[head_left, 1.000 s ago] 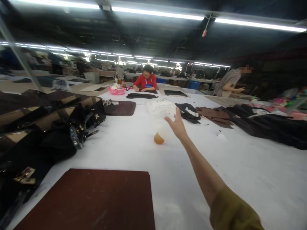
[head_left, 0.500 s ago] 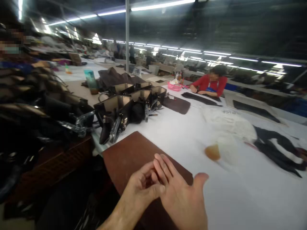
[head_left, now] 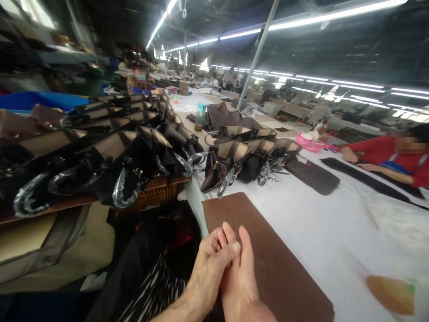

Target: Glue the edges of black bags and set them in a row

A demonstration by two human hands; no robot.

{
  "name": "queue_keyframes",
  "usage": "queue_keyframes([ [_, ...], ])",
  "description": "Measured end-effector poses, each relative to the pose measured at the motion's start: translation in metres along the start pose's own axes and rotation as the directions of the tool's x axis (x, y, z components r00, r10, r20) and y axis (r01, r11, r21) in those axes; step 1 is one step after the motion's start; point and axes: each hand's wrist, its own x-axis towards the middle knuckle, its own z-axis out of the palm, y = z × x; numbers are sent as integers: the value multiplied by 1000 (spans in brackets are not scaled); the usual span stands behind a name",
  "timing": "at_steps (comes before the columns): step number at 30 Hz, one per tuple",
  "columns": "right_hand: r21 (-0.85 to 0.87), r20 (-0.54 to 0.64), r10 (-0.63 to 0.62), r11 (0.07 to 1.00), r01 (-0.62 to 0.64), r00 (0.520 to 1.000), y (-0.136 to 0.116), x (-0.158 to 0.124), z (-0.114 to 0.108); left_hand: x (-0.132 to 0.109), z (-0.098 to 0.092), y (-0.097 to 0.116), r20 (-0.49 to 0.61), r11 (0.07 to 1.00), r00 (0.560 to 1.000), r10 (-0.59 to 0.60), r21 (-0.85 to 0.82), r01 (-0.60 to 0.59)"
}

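Note:
My left hand (head_left: 209,264) is closed around the fingers of my right hand (head_left: 241,279), its thumb pressed across them. The right hand's fingers are stretched out, and no other object shows in either hand. Both are held above the near edge of a flat brown sheet (head_left: 278,264), which lies on the white-covered table (head_left: 301,223). Just beyond the sheet stand several black handbags (head_left: 250,163), open at the top, with clear plastic wrapped round their handles.
More dark handbags (head_left: 110,147) crowd a surface at the left. A bottle (head_left: 200,117) stands behind the bags. A co-worker in a red sleeve (head_left: 372,147) leans over dark pieces (head_left: 365,179) at the right. A blurred container with amber contents (head_left: 390,293) lies at the lower right.
The view has swung left, so the table things sit farther right. My right hand, earlier spread with its thumb out, has turned narrower, and my left hand wraps its fingers more closely.

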Motion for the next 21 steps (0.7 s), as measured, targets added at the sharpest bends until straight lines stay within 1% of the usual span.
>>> queue_keyframes([
  [2,-61,-62,69,995,-72,996,15,2,-1,-2,-6,3,-36,1000,999,4,4,-4],
  [3,-101,-80,77,991,-85,994,21,1,0,-3,-8,4,-47,1000,999,4,8,-4],
  [5,-195,-82,48,979,-63,996,28,-5,4,-3,-13,7,-57,1000,998,7,13,-6],
  [8,-296,-24,-22,955,14,999,31,-13,9,-5,-19,13,-91,1000,996,24,22,-22],
  [10,-370,-19,-32,929,23,999,32,-10,9,-7,-22,19,-113,999,993,32,8,-31],
  [11,-426,-30,-25,905,10,999,35,-6,8,-7,-25,21,-124,999,992,34,-8,-35],
  [13,-543,-81,38,836,-76,996,46,5,7,-9,-32,26,-140,998,990,24,-47,-31],
  [15,-606,-90,86,786,-123,992,60,13,8,-9,-43,29,-167,997,986,17,-72,-29],
  [16,-628,-66,95,770,-115,993,68,14,9,-9,-50,29,-185,996,983,10,-86,-26],
  [18,-679,32,78,733,-35,996,79,10,14,-11,-64,30,-214,992,977,-12,-125,-15],
  [21,-776,171,42,621,108,984,91,-2,29,-14,-87,32,-249,986,967,-44,-166,2],
])
